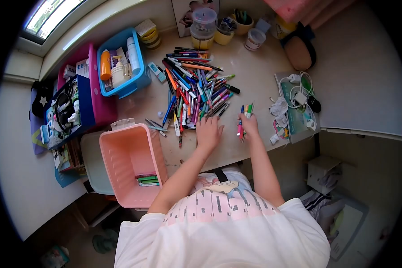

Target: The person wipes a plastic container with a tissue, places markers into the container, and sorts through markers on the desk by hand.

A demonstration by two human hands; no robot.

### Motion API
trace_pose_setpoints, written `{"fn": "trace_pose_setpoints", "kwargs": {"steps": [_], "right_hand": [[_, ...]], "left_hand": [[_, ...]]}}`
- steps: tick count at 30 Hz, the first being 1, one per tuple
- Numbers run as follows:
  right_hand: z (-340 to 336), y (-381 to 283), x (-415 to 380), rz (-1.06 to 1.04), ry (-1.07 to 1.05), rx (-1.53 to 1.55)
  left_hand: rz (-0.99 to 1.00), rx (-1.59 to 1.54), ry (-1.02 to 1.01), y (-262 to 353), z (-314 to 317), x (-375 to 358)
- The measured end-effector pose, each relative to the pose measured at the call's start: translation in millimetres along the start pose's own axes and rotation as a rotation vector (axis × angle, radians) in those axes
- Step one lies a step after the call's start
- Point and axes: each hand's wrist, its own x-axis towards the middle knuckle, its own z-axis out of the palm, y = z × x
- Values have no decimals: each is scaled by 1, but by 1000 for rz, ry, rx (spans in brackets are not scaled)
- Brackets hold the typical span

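A large heap of pens and markers [196, 87] in many colours is spread over the desk in front of me. At its near edge my left hand [208, 134] lies palm down, fingers stretched out and touching the closest pens. To the right of the heap, my right hand [249, 125] is closed round a small bunch of coloured markers [241, 120], green, pink and blue among them. A pink plastic bin [131, 165] stands tilted to my left, with several green and other coloured pens [147, 179] lying inside it.
Behind the pink bin stand a blue basket [143, 80] of bottles and a magenta bin [96, 89]. Cups and a clear jar [204, 24] line the back. White cables [295, 89] and crumpled tissue [279, 108] lie at the right. A few loose pens [156, 127] lie beside the bin.
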Motion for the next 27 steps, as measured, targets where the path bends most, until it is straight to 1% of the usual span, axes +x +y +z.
{"fn": "trace_pose_setpoints", "kwargs": {"steps": [1, 2, 3, 4, 5, 6, 7, 8, 9, 11, 12, 13, 14, 15, 16, 17, 18, 19, 20, 21, 22, 23, 24, 25, 26, 27], "right_hand": [[-5, -8, -2, 3, 3, 2], [-8, -16, -5, 40, -53, 55], [-9, -20, -5, 75, -110, 108], [-2, -8, 2, -157, -93, 94], [-4, 1, 9, -161, -93, 93], [0, 1, 2, -77, -135, 147], [3, 5, -2, 10, -177, 200], [7, 9, -4, 51, -184, 201], [12, 9, -9, 52, -189, 197], [25, 2, -24, -8, -222, 260], [30, -4, -32, -33, -189, 237], [34, -12, -40, -28, -210, 233], [38, -22, -48, -20, -262, 259], [45, -38, -59, -14, -316, 282], [55, -62, -80, -26, -421, 351], [68, -85, -102, -16, -463, 336], [84, -104, -124, -64, -632, 290], [101, -116, -147, -103, -803, 248], [126, -123, -172, -156, -853, 73], [159, -122, -195, -219, -902, -98], [193, -109, -213, -328, -981, -252], [225, -106, -239, -442, -1057, -492], [262, -73, -245, -543, -1139, -660], [292, -30, -242, -814, -1168, -830], [310, -8, -249, -740, -1196, -1143], [328, 7, -249, -735, -1379, -1482]], "left_hand": [[10, 121, 42, -4, 1, 5], [14, 208, -67, -14, 9, 8], [19, 209, -68, -21, 21, 8], [77, 290, -89, -25, 29, 11], [132, 371, -109, -29, 37, 11], [131, 370, -106, -23, 33, 12], [56, 277, -119, -12, 25, 11], [-20, 185, -131, 0, 15, 9], [-26, 186, -129, 7, 10, 5], [41, -68, -89, 19, -1, -4], [24, -59, -81, 26, -13, -8], [-6, -140, -108, 32, -29, -12], [-35, -217, -132, 36, -48, -16], [-50, -201, -119, 36, -72, -20], [-56, -313, -76, 36, -100, -25], [-71, -420, -25, 31, -131, -31], [-74, -461, 45, 22, -165, -41], [-173, -479, 152, 12, -198, -55], [-313, -586, 286, -2, -220, -74], [-404, -707, 498, -25, -227, -97], [-522, -711, 625, -42, -244, -118], [-619, -672, 752, -59, -252, -141], [-703, -561, 744, -76, -256, -165], [-783, -455, 729, -90, -261, -186], [-793, -446, 741, -98, -267, -201], [-842, -429, 597, -104, -272, -214]]}}
